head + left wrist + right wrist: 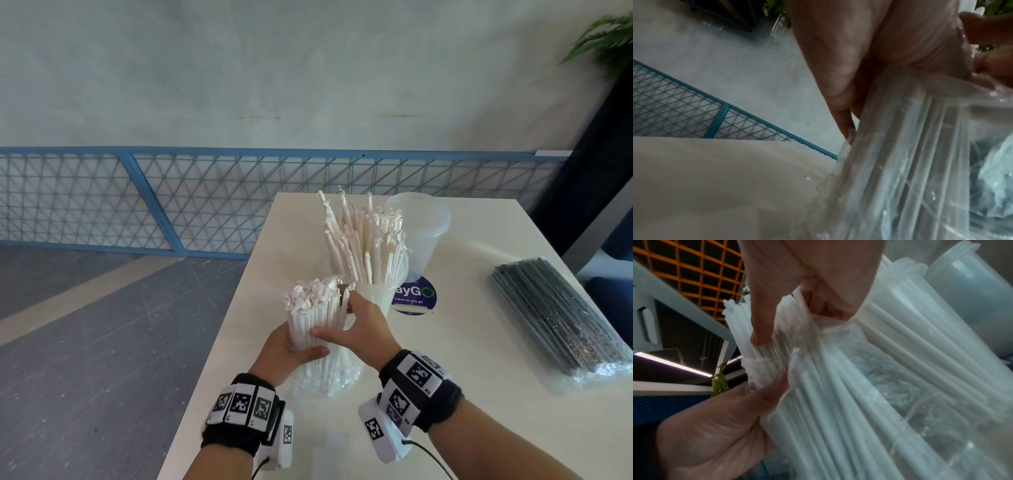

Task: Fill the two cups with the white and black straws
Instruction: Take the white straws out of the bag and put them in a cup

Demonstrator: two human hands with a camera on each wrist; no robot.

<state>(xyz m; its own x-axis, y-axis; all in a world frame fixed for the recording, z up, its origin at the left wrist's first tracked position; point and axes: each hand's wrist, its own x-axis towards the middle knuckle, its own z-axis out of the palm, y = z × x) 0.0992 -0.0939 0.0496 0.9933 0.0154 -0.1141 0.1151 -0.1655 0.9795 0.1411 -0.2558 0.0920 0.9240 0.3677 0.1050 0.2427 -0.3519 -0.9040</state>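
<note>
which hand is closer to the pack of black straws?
Right. The right hand grips the white straw bundle on the side facing the black straw pack; the left hand holds the bundle's far side.

The white straws (317, 318) wear matt paper. Their bag (329, 377) is thin, shiny, clear plastic. The 2 cups (419, 236) are cloudy, smooth plastic. The table (462, 394) looks smooth and matt.

Your left hand (869, 53) grips a clear bag (900, 170) of straws (925, 129) (blurred through the plastic). The bag's lower end meets the table (705, 186). Behind runs a blue mesh fence (694, 113).
</note>
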